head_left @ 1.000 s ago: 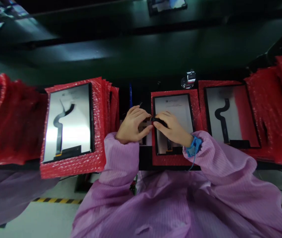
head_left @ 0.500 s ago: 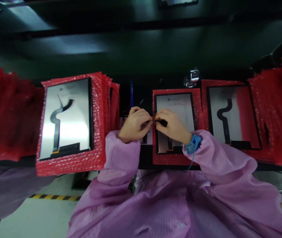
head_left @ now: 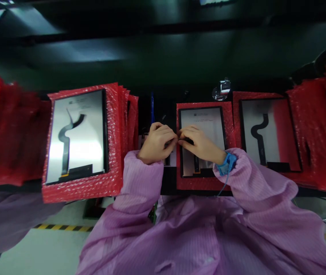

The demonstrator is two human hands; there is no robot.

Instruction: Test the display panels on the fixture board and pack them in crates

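My left hand [head_left: 157,143] and my right hand [head_left: 201,143] meet fingertip to fingertip at the left edge of the middle display panel [head_left: 208,118]. Both hands are pinched closed. Whatever lies between the fingertips is too small to make out. Under my right hand the panel lies on a red bubble-wrap sheet [head_left: 203,184], and the lower end of its dark flex cable [head_left: 196,164] shows below the palm. My right wrist wears a blue band [head_left: 226,164]. Beneath my left hand is a partly hidden pale item with dark parts [head_left: 173,157].
Another panel [head_left: 94,126] rests on a red bubble-wrap stack at left, and one more [head_left: 251,145] lies at right. Further red wrap piles [head_left: 13,133] stand at both sides. A shiny metal device [head_left: 224,88] and a blue stick [head_left: 152,109] are behind my hands.
Both hands stay together at the panel's left edge. My right wrist and sleeve have shifted slightly to the right, and the fingertips have moved a little.
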